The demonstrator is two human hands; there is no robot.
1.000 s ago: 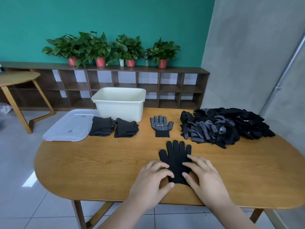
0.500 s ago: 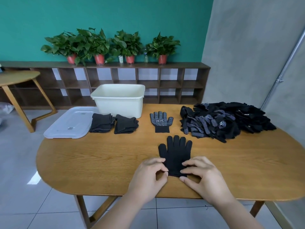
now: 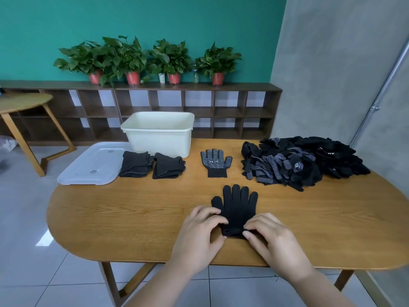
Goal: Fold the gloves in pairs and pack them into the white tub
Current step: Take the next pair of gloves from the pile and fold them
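Black glove lies flat by the near edge of the table; your left hand and right hand have slid back from its palm to pinch its cuff, so folding can begin

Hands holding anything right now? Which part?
Both the left hand and right hand pinch the plain black glove at its cuff end.

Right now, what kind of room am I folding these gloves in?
Probably a workroom or studio, not a home: a wooden table holding a bulk pile of work gloves, a low cubby shelf along a teal wall, and potted plants on top.
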